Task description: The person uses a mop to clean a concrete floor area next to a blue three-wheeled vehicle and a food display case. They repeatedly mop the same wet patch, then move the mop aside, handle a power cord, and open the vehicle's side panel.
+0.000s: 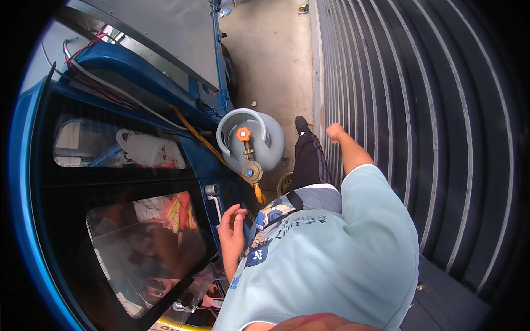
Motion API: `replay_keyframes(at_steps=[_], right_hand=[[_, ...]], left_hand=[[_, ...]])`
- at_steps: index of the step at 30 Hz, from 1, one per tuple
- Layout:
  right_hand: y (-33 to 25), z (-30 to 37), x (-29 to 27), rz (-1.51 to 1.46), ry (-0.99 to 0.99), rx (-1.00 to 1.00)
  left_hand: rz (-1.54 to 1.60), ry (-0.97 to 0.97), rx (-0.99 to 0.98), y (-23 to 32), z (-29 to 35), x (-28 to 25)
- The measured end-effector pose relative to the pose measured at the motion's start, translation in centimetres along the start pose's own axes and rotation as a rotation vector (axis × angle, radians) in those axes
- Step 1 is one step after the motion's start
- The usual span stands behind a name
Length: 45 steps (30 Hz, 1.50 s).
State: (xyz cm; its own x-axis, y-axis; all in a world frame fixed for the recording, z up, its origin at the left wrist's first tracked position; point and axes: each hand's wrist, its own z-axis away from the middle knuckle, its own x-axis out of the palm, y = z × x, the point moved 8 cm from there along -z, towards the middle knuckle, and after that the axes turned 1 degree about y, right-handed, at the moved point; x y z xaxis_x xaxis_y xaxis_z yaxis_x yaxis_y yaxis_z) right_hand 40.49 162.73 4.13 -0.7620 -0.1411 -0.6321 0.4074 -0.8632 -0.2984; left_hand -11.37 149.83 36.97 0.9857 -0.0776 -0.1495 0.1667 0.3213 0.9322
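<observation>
My left hand (pixel 232 234) is beside the blue vehicle's door (pixel 201 174), close to its light grey handle (pixel 213 194). Its fingers are loosely bent, the thumb stands apart, and I see nothing held. On the other side of my body, my right hand (pixel 334 132) is curled closed near the ribbed dark wall (pixel 375 110), with nothing showing in it. Ahead of my left hand stands a grey gas cylinder (pixel 273 138). An orange valve knob (pixel 243 134) sits inside its collar, and a round regulator (pixel 252 171) joins a yellow hose (pixel 258 194).
A narrow concrete passage (pixel 270 60) runs ahead between vehicle and wall. One dark shoe (pixel 301 124) of mine is forward. Loose wires (pixel 105 80) hang along the vehicle's upper edge. A round pot-like object (pixel 285 183) is on the ground behind the cylinder.
</observation>
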Motion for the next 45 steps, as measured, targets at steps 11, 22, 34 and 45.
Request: replay_keyframes(at_steps=[11, 22, 34, 45], right_hand=[[-9.6, -22.6, 5.1, 0.168, -0.315, -0.009], [-15.8, -24.9, 4.4, 0.262, -0.328, -0.067], [-20.3, -26.9, 0.0, 0.217, -0.3, -0.064], [-31.3, -28.8, -2.2, 0.362, -0.287, -0.242]], left_hand=[[-0.598, 0.344, 0.364, 15.5, -34.6, 11.6], [-0.93, 0.692, 0.358, 20.0, -48.0, 10.8], [-0.762, 0.436, 0.121, 19.6, -53.3, 13.9], [-0.778, 0.508, 0.179, 23.5, -55.5, 7.7]])
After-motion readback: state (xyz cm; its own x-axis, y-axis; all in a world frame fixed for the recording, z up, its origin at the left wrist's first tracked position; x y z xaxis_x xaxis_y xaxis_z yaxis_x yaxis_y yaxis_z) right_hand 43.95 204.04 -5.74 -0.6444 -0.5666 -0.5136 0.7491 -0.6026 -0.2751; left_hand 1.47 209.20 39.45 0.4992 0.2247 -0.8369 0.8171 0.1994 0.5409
